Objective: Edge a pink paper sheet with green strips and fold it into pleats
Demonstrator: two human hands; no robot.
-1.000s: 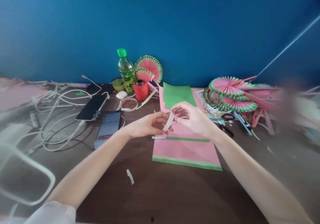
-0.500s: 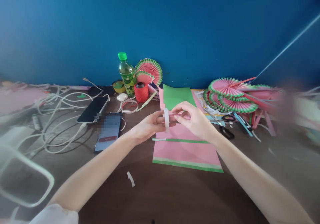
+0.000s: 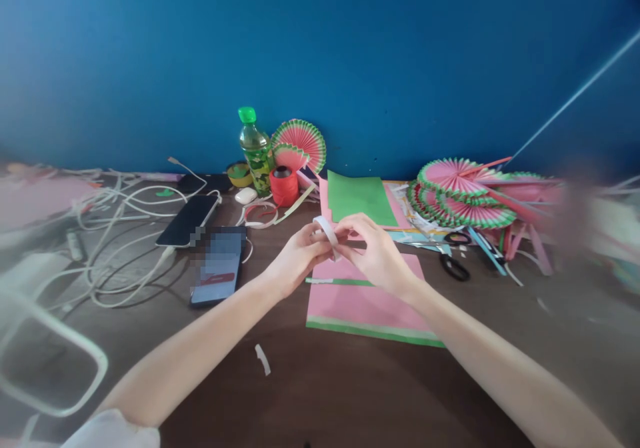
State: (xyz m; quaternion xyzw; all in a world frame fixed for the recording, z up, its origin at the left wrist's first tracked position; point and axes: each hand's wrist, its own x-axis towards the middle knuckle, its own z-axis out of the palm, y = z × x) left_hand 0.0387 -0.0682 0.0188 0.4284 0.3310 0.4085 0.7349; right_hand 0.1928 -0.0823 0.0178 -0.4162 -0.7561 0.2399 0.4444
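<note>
Above the middle of the table my left hand and my right hand meet, fingers pinched together on a small white tape roll held between them. The roll is tilted and partly covered by my fingertips. Beneath my hands lies a pink paper sheet with green and white edge strips. A small white scrap of tape lies on the dark wood nearer to me.
Two phones and tangled white cables lie left. At the back stand a green-capped bottle, a red ribbon spool, a green sheet and paper fans. Black scissors lie right.
Both hands drew slightly nearer and left while turning the tape roll, which went from upright to tilted. The view shifted a little, so the paper sits lower.
</note>
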